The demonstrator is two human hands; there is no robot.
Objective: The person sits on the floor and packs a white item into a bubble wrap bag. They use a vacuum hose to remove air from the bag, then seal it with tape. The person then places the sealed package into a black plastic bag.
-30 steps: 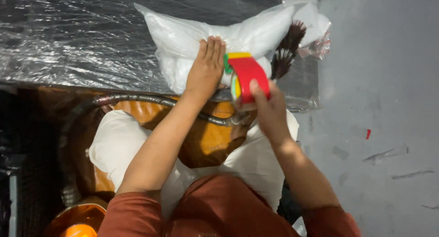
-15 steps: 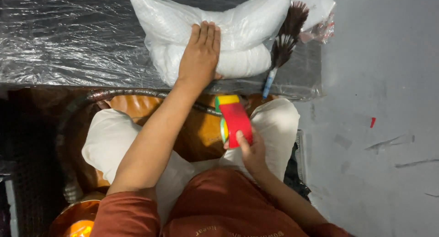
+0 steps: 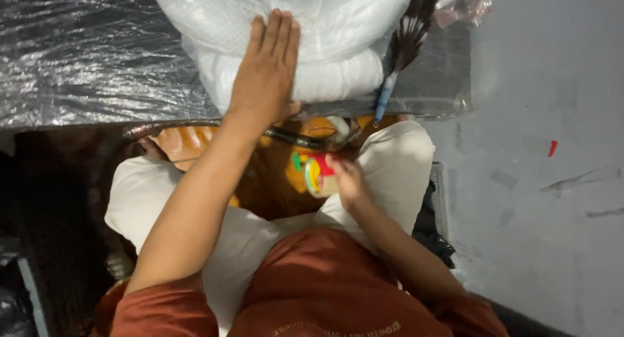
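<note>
Left hand [image 3: 266, 67] flat on white bagged bundle [image 3: 312, 44]; right hand [image 3: 348, 181] around tape roll [image 3: 314, 173].

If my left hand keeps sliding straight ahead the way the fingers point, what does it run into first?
The left hand lies flat on the white plastic-wrapped bundle, fingers pointing up the picture. Going straight on, it would probably just meet more of that bundle; nothing else shows in that line before the picture's top edge.
</note>
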